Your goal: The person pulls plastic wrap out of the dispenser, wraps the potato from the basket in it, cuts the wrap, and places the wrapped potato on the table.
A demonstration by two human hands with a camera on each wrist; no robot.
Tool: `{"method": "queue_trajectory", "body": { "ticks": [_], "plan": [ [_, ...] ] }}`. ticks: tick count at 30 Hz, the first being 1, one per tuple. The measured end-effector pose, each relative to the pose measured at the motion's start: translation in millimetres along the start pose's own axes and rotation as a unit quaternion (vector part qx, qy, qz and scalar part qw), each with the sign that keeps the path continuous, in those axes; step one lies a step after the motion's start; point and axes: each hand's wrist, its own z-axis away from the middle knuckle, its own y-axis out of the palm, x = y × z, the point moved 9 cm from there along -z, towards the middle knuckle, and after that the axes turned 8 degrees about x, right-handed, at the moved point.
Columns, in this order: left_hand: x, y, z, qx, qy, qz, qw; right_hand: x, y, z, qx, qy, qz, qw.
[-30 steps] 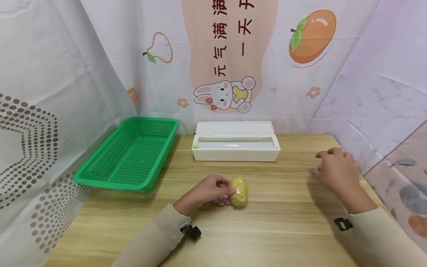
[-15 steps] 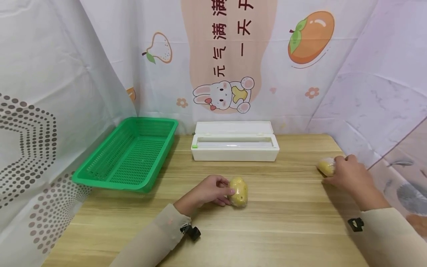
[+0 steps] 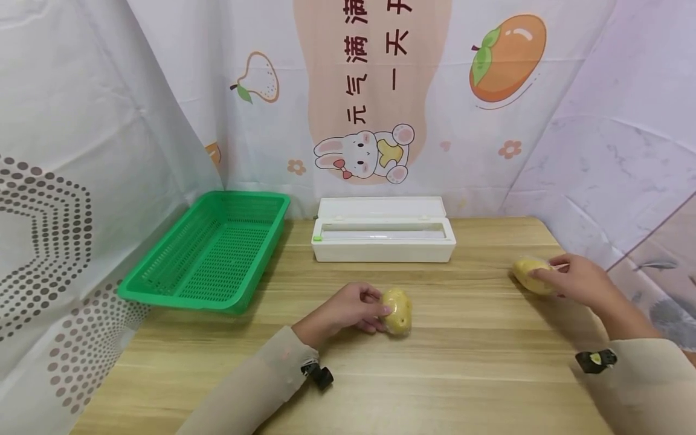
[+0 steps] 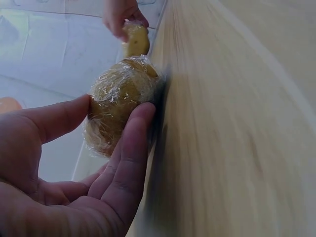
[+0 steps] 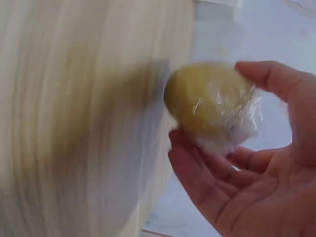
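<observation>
Near the table's middle, my left hand [image 3: 353, 309] pinches a yellow potato [image 3: 398, 311] wrapped in clear plastic film. In the left wrist view, thumb and fingers grip this film-wrapped potato [image 4: 121, 96] close over the wood. Toward the right edge of the table, my right hand [image 3: 584, 281] holds a second potato [image 3: 531, 275], also in film. The right wrist view shows that potato [image 5: 210, 101] between thumb and fingertips, its film bunched on the palm side and a shadow falling on the table.
At the back centre stands a white cling film box [image 3: 383, 251], lid raised, a film roll inside. A green perforated basket [image 3: 247, 290] sits at the left. The wooden table [image 3: 446, 386] meets a printed curtain [image 3: 462, 151] behind.
My right hand has gone from hovering above the table's right side to holding a second wrapped potato there. My left hand has shifted slightly right with its potato.
</observation>
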Motion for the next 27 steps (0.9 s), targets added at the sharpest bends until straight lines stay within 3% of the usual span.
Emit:
{"method": "queue_trajectory", "body": {
  "ticks": [2,5,7,11,14,18,20,22,27],
  "plan": [
    [-1.1,3.5,-4.2,0.006,0.002,0.007,1.0000,-4,5,0.1,0.030,0.011,-0.082,0.9961],
    [-3.0,9.5,-11.4,0.016,0.004,0.019,0.9997,-10,12,0.5,0.063,0.027,-0.207,0.9759],
    [-5.3,14.6,-16.5,0.019,0.004,0.027,0.9994,-14,16,0.8,0.081,0.028,-0.292,0.9528],
    [-9.5,25.5,-30.6,0.025,0.004,0.047,0.9986,-20,24,-0.1,0.110,0.013,-0.430,0.8959],
    [-11.9,33.9,-44.1,0.027,0.002,0.062,0.9977,-21,30,-2.1,0.126,-0.003,-0.486,0.8650],
    [-17.7,45.5,-63.0,0.030,0.007,0.088,0.9956,-21,36,-3.2,0.139,-0.016,-0.518,0.8440],
    [-22.7,51.9,-72.1,0.031,0.014,0.101,0.9942,-21,38,-2.8,0.148,-0.016,-0.522,0.8399],
    [-27.8,59.0,-80.4,0.032,0.019,0.108,0.9935,-21,41,-2.0,0.156,-0.007,-0.511,0.8452],
    [-37.2,76.3,-99.0,0.028,0.026,0.118,0.9923,-24,45,-0.3,0.155,0.035,-0.438,0.8848]
  ]
}}
